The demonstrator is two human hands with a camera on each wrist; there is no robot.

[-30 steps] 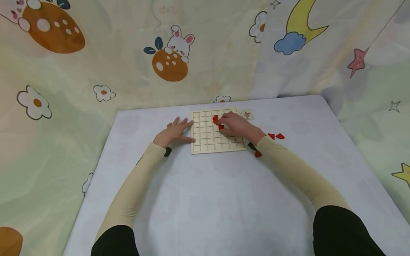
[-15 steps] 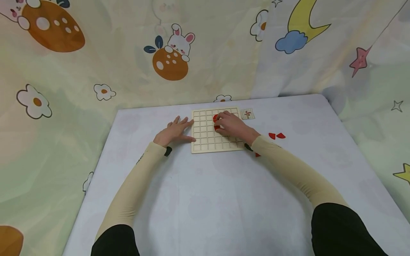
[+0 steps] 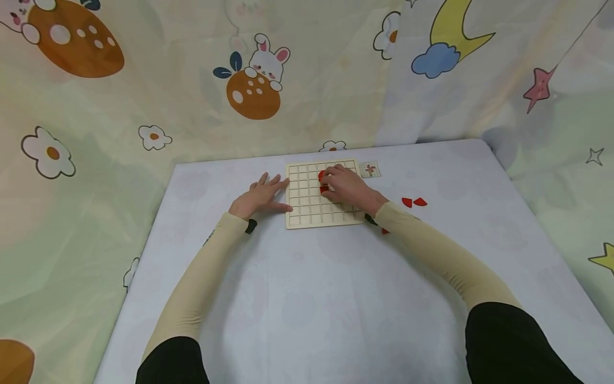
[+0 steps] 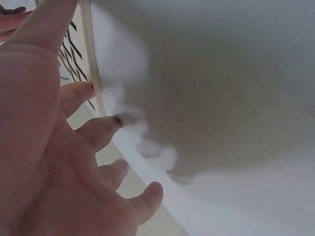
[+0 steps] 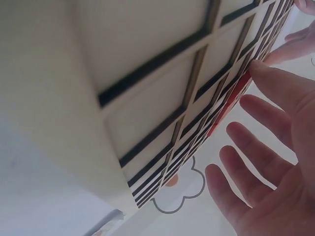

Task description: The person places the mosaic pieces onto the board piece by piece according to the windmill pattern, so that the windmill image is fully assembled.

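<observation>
A pale wooden board with a square grid (image 3: 303,214) lies at the back of the table. My left hand (image 3: 258,200) is spread at its left edge, with the thumb and a fingertip against the rim. Over the board, my right hand (image 3: 349,186) holds a small red piece (image 3: 324,190) between thumb and fingers, low over the grid squares. Just beyond it, another red piece (image 3: 321,175) with a rounded edge sits on the board, partly covered by the fingers. In the right wrist view the thumb tip meets the red strip (image 5: 231,101) of pieces.
A small card with a red figure on a grid (image 3: 370,169) lies at the board's right. Two red pieces (image 3: 420,201) rest farther right. Another red piece (image 3: 385,231) shows partly beside the right sleeve. A patterned cloth (image 3: 307,101) hangs behind the table.
My right hand has shifted slightly left across the board, and the red piece at its fingertips has moved left with it, under the rounded one. The left hand has stayed at the board's edge.
</observation>
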